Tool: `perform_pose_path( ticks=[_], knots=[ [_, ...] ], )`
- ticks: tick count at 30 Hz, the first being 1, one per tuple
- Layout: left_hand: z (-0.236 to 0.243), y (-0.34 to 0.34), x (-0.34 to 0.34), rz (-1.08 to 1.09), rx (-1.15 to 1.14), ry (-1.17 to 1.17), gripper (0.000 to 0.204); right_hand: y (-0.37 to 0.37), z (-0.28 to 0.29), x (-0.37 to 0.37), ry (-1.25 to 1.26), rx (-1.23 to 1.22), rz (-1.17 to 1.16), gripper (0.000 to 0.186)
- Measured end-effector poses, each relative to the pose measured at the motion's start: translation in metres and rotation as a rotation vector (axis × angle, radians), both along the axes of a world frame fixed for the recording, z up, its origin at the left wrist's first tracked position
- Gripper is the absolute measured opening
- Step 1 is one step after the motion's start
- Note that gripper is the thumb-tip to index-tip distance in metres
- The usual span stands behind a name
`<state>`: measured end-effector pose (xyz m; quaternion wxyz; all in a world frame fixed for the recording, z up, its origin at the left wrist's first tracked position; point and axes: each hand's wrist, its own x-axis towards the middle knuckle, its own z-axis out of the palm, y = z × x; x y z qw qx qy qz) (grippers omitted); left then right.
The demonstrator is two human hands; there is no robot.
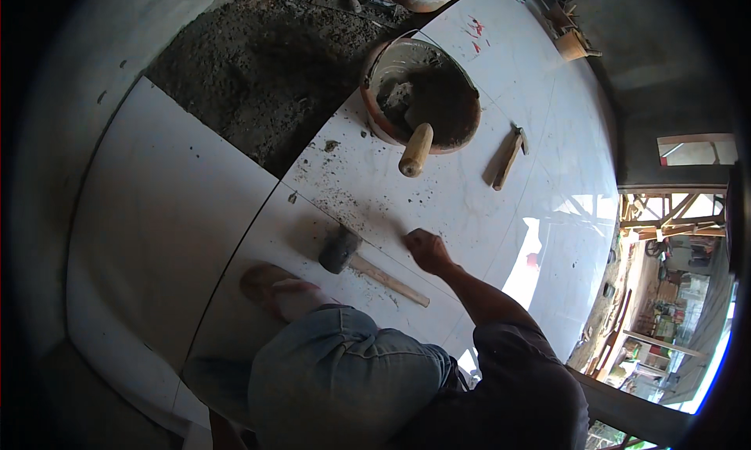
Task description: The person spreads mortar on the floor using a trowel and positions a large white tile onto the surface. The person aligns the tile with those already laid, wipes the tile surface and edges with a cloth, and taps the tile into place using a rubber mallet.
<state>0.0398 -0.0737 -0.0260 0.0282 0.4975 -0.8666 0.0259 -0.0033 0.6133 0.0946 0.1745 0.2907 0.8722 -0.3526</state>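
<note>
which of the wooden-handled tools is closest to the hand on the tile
The rubber mallet, lying on the tile just left of the right hand. The trowel handle sticks out of the bucket farther up, and the small hammer lies beyond it.

**Rubber mallet lying on glossy white floor tile beside a closed fist.**

We see the right hand [426,249] curled into a fist, knuckles resting on the white tile [461,200], its forearm running back toward the lower right. Just to its left lies the mallet [368,266], apart from the hand: a dark, blunt, cylindrical head at the upper left and a pale wooden handle slanting down to the lower right, flat on the surface. We note dark specks of mortar scattered over the tile around the fist and the mallet head, and a thin joint line passing beneath the tool.
</note>
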Motion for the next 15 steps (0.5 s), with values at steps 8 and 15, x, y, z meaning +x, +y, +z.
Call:
perform_pose_path(
  ticks=[8, 15],
  knots=[
    [0.027, -0.03, 0.018, 0.415, 0.775, 0.275, 0.058, 0.086, -0.004, -0.084, 0.029, -0.393, -0.467, 0.037],
    [0.095, -0.038, -0.059, -0.182, 0.486, 0.192, 0.051, 0.166, 0.05, -0.15, 0.514, -0.893, -0.911, 0.072]
  ],
)
